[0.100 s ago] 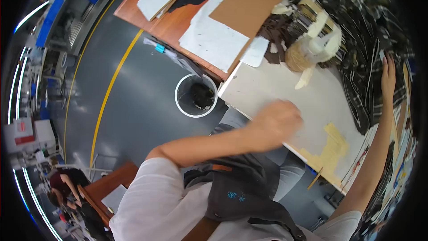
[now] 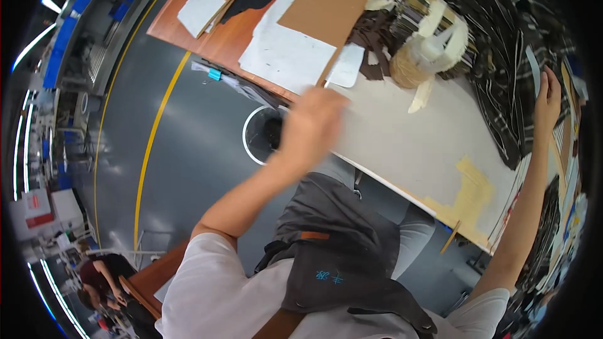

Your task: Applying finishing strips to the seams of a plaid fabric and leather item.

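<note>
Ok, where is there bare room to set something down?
The pale tabletop is bare between the wrapped bottle, dark patterned cloth and yellow patch. It's crowded behind the bottle, with strips, and around the right hand.

Left hand [image 2: 313, 124] blurred, bin [image 2: 259, 135] partly hidden, plaid fabric [image 2: 502, 50] cut off

Yellow lines [image 2: 151, 135] run along the grey floor [image 2: 201, 144], a co-worker [image 2: 98, 277] at lower left.
</note>
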The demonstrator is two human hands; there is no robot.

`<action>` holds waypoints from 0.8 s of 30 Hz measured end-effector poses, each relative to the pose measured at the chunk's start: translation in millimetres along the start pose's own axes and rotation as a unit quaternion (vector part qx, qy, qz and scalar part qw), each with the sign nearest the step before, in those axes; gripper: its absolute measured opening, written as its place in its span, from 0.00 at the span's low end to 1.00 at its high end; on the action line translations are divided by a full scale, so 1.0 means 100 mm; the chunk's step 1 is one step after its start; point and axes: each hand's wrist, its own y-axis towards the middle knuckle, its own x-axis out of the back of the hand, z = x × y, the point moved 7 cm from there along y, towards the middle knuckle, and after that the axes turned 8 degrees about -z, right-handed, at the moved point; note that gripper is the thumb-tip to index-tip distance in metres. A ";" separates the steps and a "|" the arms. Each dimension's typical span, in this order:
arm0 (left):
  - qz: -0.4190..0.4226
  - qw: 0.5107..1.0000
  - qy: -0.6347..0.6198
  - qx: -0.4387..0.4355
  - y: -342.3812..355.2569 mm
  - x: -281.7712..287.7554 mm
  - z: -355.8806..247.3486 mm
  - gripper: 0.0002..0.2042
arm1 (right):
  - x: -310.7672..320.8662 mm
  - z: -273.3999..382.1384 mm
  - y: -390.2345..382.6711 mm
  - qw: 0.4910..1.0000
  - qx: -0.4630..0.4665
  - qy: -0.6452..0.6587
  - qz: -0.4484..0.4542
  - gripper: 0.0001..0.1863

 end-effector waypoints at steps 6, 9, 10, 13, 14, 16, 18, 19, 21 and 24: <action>0.159 0.969 0.098 -0.163 0.49 0.14 0.51 0.18 | 0.38 1.62 -0.77 0.943 -0.131 0.297 0.071 0.07; 0.232 0.913 0.116 -0.315 0.64 -0.10 0.50 0.15 | 0.37 2.32 -1.13 0.926 -0.050 0.351 0.127 0.09; 0.237 0.910 0.109 -0.322 0.71 -0.13 0.49 0.15 | 0.29 2.49 -1.26 0.906 -0.076 0.384 0.160 0.09; 0.285 0.871 0.073 -0.395 0.78 -0.22 0.37 0.11 | 0.06 2.89 -1.47 0.856 -0.128 0.459 0.200 0.07; 0.323 0.858 0.060 -0.394 0.76 -0.26 0.38 0.10 | -0.02 3.00 -1.49 0.840 -0.141 0.481 0.208 0.06; 0.365 0.840 0.044 -0.398 0.76 -0.32 0.39 0.09 | -0.15 3.18 -1.49 0.831 -0.162 0.489 0.209 0.05; 0.376 0.825 0.048 -0.420 0.76 -0.32 0.41 0.09 | -0.27 3.32 -1.50 0.820 -0.181 0.501 0.210 0.04; 0.379 0.822 0.046 -0.423 0.77 -0.31 0.42 0.09 | -0.34 3.37 -1.51 0.819 -0.193 0.494 0.220 0.04; 0.387 0.832 0.011 -0.397 0.86 -0.26 0.42 0.09 | -0.42 3.47 -1.49 0.818 -0.210 0.485 0.225 0.05; 0.445 0.838 -0.036 -0.313 0.97 -0.24 0.49 0.07 | -0.57 3.62 -1.47 0.831 -0.222 0.422 0.288 0.07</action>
